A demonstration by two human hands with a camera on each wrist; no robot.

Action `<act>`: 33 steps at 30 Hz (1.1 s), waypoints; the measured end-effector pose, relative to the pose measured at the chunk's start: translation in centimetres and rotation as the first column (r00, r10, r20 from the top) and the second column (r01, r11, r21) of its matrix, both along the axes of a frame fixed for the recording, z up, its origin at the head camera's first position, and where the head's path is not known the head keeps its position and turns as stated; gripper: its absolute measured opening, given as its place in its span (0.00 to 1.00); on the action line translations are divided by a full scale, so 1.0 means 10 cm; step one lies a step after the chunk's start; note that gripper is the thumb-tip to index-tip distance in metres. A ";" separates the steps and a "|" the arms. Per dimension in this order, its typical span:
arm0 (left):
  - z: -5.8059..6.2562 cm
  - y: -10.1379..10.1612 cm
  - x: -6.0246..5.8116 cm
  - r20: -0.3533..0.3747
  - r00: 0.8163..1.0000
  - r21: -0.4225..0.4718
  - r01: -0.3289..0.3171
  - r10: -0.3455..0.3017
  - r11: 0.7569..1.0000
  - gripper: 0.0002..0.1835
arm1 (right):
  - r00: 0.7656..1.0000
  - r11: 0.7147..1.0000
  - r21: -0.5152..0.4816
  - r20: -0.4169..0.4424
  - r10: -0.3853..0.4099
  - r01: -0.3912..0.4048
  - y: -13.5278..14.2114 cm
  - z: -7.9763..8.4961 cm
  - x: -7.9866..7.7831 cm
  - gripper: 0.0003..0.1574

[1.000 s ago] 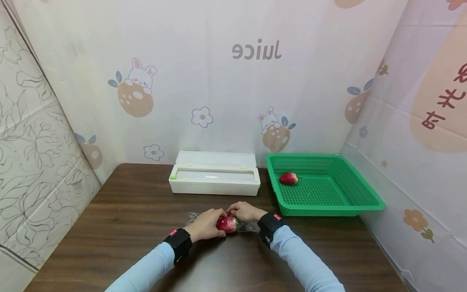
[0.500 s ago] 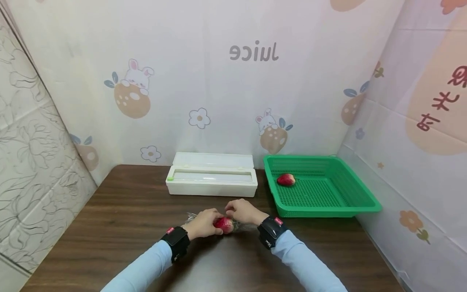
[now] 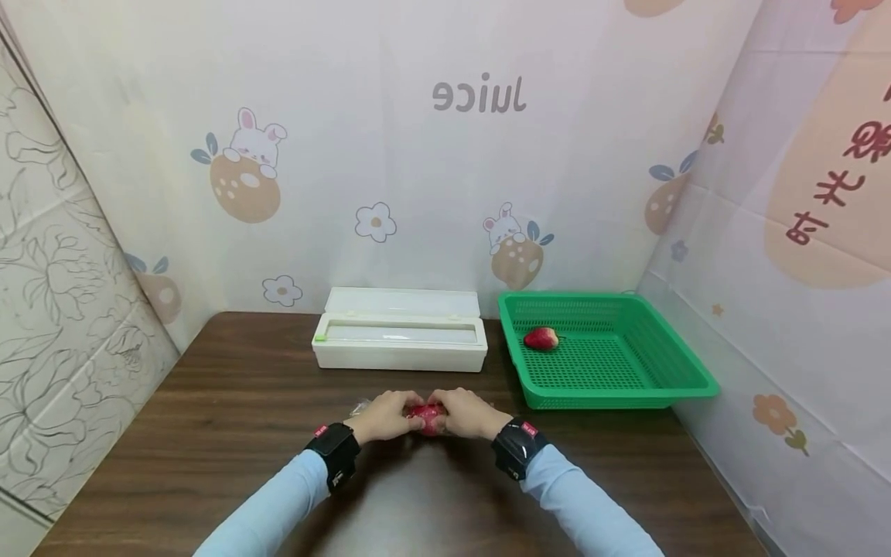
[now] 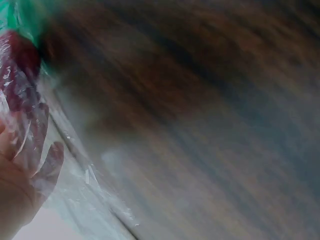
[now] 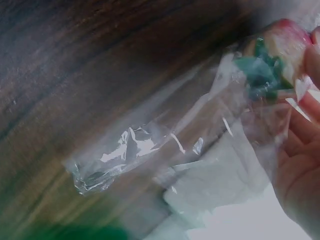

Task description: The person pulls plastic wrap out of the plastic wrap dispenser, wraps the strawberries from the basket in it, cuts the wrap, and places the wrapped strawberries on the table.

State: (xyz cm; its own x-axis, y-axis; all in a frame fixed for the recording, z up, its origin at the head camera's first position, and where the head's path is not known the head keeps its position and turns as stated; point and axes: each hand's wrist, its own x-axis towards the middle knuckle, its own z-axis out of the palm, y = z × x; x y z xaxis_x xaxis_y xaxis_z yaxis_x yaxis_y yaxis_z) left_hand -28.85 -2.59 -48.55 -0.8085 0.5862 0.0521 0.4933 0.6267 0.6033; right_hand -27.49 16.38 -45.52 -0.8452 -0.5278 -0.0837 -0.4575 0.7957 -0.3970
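Observation:
A red strawberry (image 3: 427, 418) wrapped in clear cling film (image 3: 360, 408) is held low over the table, between both hands. From the left, my left hand (image 3: 384, 416) grips it with thumb and fingers. My right hand (image 3: 469, 414) holds its other end, fingertips close to the left ones. In the right wrist view the strawberry (image 5: 287, 42) shows a pale top with green leaves, and a loose tail of film (image 5: 130, 150) trails away from it. The left wrist view shows film (image 4: 90, 175) hanging past the left hand (image 4: 17, 192). Whether the strawberry touches the table is hidden.
Behind the hands stands a white cling film dispenser box (image 3: 400, 356) with its lid raised. A green plastic basket (image 3: 612, 401) at the back right holds another strawberry (image 3: 541, 338). The brown wooden table (image 3: 244, 387) ends at the patterned wall cloth (image 3: 390, 155).
My right hand has come down from above the strawberry's leafy end and now grips that end. The left hand keeps its hold. The head view has shifted slightly.

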 end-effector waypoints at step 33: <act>0.08 -0.23 0.02 -0.445 0.879 0.157 -0.109 0.169 0.982 0.25 | 0.885 0.849 -0.412 0.447 -0.127 0.330 0.10 -0.12 -0.09 0.31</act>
